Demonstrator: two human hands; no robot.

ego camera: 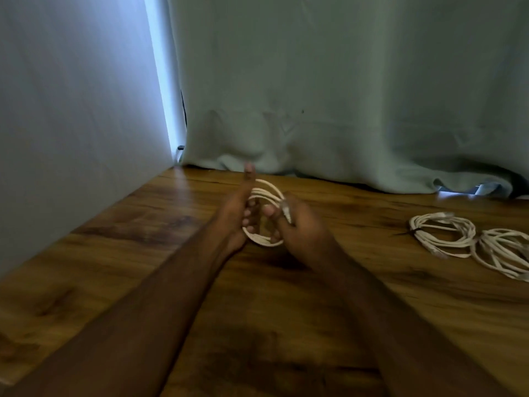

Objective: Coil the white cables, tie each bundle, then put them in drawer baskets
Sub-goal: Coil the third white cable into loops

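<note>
At the centre of the frame, the left hand [239, 216] and right hand [300, 224] both grip one coiled white cable [264, 196] above the wooden table [143, 253]. Two more coils [442, 232] lie at the right edge, touching each other.

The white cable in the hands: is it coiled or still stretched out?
Coiled. The white cable forms several stacked loops, gripped between the left hand and the right hand. Whether it is tied, cannot tell.
</note>
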